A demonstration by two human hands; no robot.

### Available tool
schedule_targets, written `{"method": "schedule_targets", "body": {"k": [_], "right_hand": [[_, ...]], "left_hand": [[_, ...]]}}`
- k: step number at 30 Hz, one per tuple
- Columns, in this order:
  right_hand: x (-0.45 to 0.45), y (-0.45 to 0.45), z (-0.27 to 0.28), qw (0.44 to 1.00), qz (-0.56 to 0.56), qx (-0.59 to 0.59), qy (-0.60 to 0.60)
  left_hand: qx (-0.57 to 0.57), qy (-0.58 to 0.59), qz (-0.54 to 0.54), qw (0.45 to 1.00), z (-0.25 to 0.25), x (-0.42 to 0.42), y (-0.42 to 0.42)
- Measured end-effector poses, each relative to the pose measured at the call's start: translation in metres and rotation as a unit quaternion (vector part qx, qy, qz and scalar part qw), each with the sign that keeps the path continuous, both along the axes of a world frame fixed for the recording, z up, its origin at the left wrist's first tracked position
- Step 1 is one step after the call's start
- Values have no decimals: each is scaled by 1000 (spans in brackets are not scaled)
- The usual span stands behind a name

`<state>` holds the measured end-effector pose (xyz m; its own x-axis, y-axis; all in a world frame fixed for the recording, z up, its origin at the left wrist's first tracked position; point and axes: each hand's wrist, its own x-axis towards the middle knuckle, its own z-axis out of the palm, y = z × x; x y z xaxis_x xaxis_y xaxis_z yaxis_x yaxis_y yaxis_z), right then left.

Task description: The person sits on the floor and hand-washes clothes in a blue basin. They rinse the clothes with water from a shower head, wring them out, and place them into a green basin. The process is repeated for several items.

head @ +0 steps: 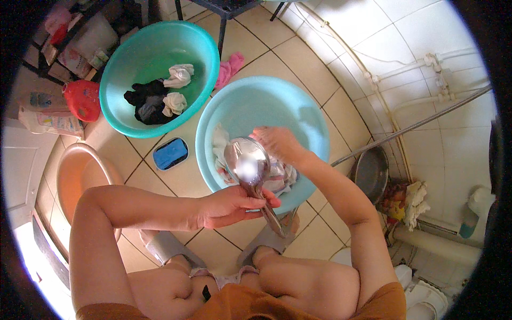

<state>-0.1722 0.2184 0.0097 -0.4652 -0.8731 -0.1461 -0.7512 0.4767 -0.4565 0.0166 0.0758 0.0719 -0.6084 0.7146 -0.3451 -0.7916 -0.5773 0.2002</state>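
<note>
My left hand (pixel 230 206) grips the handle of a shiny chrome shower head (pixel 256 166), its broad end over a light blue plastic basin (pixel 256 81). Inside the basin lie wet white cloths (pixel 285 178), partly hidden by the shower head and my right arm. More pale cloth (pixel 220 140) rests along the basin's left wall. My right hand (pixel 280 144) is over the basin with its fingers curled, just beyond the shower head. Whether those fingers hold any cloth cannot be made out.
A green basin (pixel 218 60) at the upper left holds black cloth (pixel 150 106) and white bundles (pixel 180 76). Nearby are a blue brush (pixel 171 154), a red plastic container (pixel 83 101), an orange basin (pixel 86 176) and a pink cloth (pixel 231 70). A metal hose (pixel 412 126) crosses the right side.
</note>
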Motion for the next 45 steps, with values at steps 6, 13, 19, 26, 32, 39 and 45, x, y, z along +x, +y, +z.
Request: {"method": "schedule_targets", "body": {"k": [6,13,19,26,32,39,45], "right_hand": [[-17,16,1,985,-142,53,-78],[17,33,-19,999,10,17,30],[-1,39,-7,967,-156,49,-198],[-5,46,109,872,-318,-201,-314],[12,46,228,896,-115,-421,-84],[24,70,301,740,-162,-615,217],[-1,75,288,830,-181,-400,343]], "left_hand": [[39,-73,136,987,-5,9,1],[-10,-94,150,984,-7,17,-6],[-12,-90,148,985,-9,21,-5],[-30,-86,129,987,-16,27,-9],[-46,-77,115,989,-12,33,-12],[-37,-55,114,991,-6,29,-13],[-26,-37,109,993,-2,26,-14]]}}
